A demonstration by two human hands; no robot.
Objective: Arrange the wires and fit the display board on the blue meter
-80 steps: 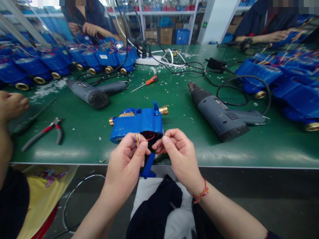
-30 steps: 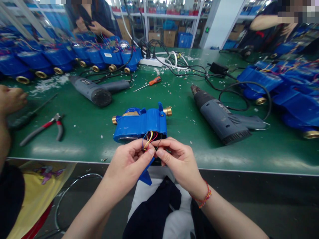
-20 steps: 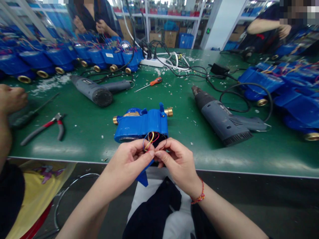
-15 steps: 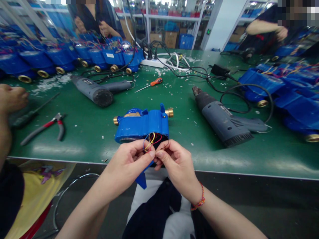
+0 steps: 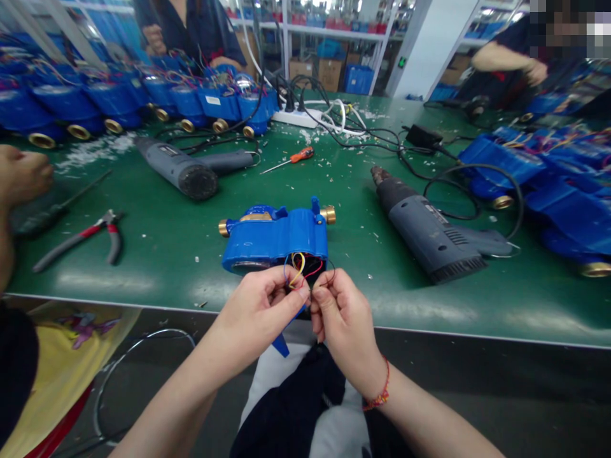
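Green desk (image 5: 348, 210), extending across the view and strewn with pale scraps. Blue meters with loose wires stand along its far left side (left group (image 5: 114, 108)) and lie at its right (right group (image 5: 566, 210)). Two grey heat guns rest on the surface: the right-hand heat gun (image 5: 424, 232), nozzle toward the far side, and the left-hand heat gun (image 5: 176, 168), nozzle toward the far left. Between them, near the front edge, lies the blue water meter (image 5: 277, 238), brass fittings at both ends, its opening facing the hands. The left hand (image 5: 270, 302) is closed in a pinch on the coloured wires (image 5: 298, 267), yellow, blue and red, at the opening; the right hand (image 5: 346, 318), wearing a red bracelet (image 5: 380, 395), pinches a thin dark wire (image 5: 333, 270). Their fingertips are just beside each other. Smaller items: red-and-grey pliers (image 5: 81, 238), left; white power strip (image 5: 296, 117), far side; orange-handled screwdriver (image 5: 300, 154), beyond the meter.
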